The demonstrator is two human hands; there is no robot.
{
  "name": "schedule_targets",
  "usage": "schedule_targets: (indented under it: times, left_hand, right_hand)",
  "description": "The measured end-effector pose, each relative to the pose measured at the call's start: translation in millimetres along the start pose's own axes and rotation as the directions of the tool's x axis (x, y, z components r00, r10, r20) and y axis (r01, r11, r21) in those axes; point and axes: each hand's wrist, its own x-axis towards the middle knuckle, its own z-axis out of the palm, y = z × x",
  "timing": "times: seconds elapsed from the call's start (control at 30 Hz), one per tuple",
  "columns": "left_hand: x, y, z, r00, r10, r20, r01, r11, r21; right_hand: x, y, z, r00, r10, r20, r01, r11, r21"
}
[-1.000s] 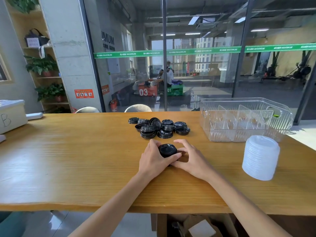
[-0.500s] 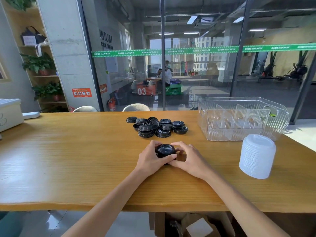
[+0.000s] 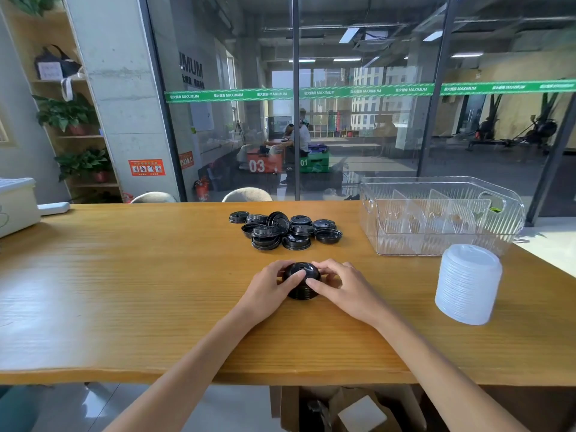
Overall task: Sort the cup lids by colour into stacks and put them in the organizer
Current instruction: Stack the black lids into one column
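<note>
At the near middle of the wooden worktop [image 3: 124, 291], the left hand [image 3: 268, 288] and right hand [image 3: 346, 286] curl round a short stack of black lids [image 3: 301, 283] from either side, thumbs laid over its domed top; the stack stands on the wood between them. At about two o'clock from the hands, near the right edge, a tall stack of white lids [image 3: 467, 283] stands upright. Farther off, at twelve o'clock, loose black lids [image 3: 286, 230] lie heaped in a pile. At one o'clock, beyond the white stack, sits the clear organizer [image 3: 442, 244], its dividers upright.
</note>
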Motion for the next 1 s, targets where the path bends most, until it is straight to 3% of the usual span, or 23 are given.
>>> schedule_targets:
  times: [0.77, 0.87, 1.0]
  left_hand:
    - [1, -12, -5, 0.999, 0.047, 0.024, -0.048, 0.997, 0.053]
    - [-1, -12, -8, 0.999, 0.037, -0.032, -0.038, 0.999, -0.029]
    - [1, -17, -13, 0.972, -0.012, -0.234, -0.027, 0.987, -0.160]
  right_hand:
    - [-2, -1, 0, 1.000, 0.013, -0.003, -0.013, 0.996, -0.086]
    - [-2, -1, 0, 1.000, 0.020, -0.009, -0.020, 0.996, -0.082]
    - [-4, -3, 0, 1.000, 0.018, -0.012, -0.018, 0.998, -0.056]
